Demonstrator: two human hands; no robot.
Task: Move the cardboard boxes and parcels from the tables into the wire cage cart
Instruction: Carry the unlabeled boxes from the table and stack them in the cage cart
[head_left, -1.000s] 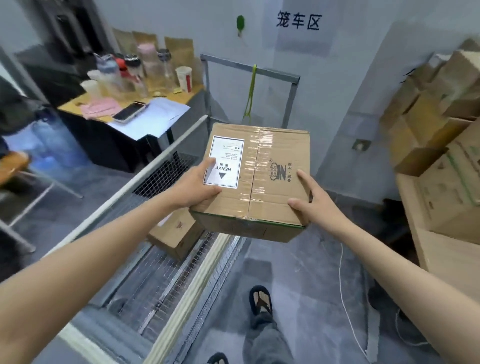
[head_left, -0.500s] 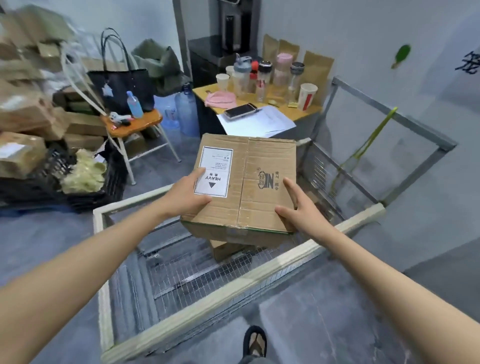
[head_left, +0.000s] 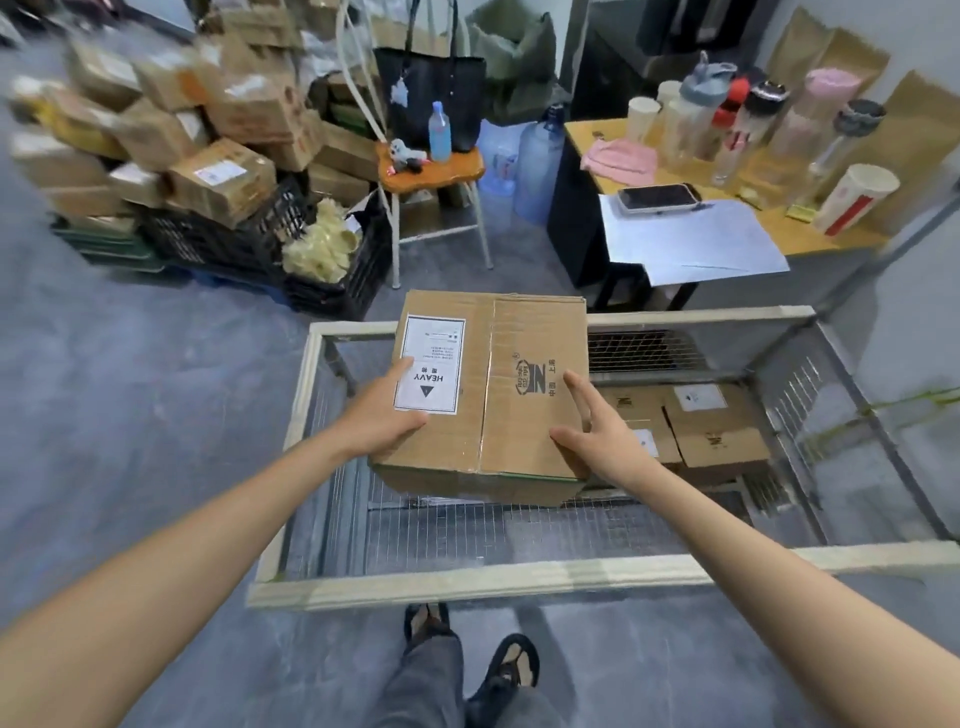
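Squarely over the wire cage cart (head_left: 519, 578), the taped cardboard box (head_left: 511, 415) is held level in mid-air above the cart's far-left part, clear of the mesh floor. The left hand (head_left: 382, 418) grips its side at 9 o'clock, thumb across the "HEAVY" label (head_left: 430, 375). The right hand (head_left: 602, 441) clamps the side at 3 o'clock, thumb and forefinger spread flat on top. The remaining fingers of both hands are hidden down the sides. This two-sided grip probably suits a heavy load. Two smaller boxes (head_left: 719, 434) already lie low in the cart toward 3 o'clock, so the bare mesh at 9 o'clock looks like the intended spot. At 1 o'clock beyond the cart, a surface (head_left: 769, 236) carries a phone (head_left: 658, 197) and cups.
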